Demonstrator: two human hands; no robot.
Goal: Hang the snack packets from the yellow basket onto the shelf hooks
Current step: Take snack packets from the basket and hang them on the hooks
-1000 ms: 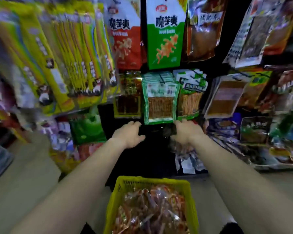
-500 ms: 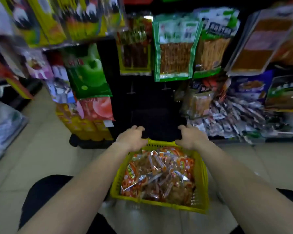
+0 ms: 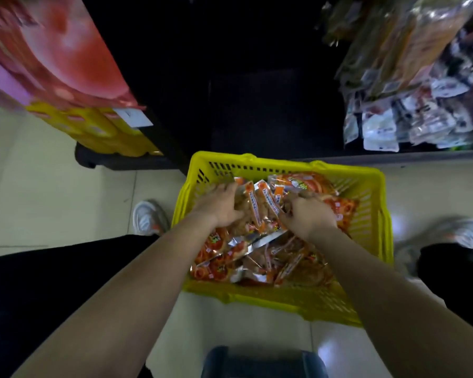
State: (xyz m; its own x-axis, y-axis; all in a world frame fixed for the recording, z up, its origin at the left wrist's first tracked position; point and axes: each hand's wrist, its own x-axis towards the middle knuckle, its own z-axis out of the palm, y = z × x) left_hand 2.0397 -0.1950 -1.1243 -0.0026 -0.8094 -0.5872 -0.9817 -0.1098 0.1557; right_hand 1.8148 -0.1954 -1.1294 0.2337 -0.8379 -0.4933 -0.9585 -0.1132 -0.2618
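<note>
Dropped from the rim of the yellow basket (image 3: 281, 164) into the heap since a moment ago: left hand (image 3: 219, 207) and right hand (image 3: 309, 216), fingers curled round snack packets (image 3: 221, 257). Gripped packets lengthwise toward the shelf (image 3: 257, 105); others heaped at mixed angles, basket on the floor (image 3: 66, 200).

White sneaker (image 3: 149, 218) on pale tiles (image 3: 52, 192)
</note>
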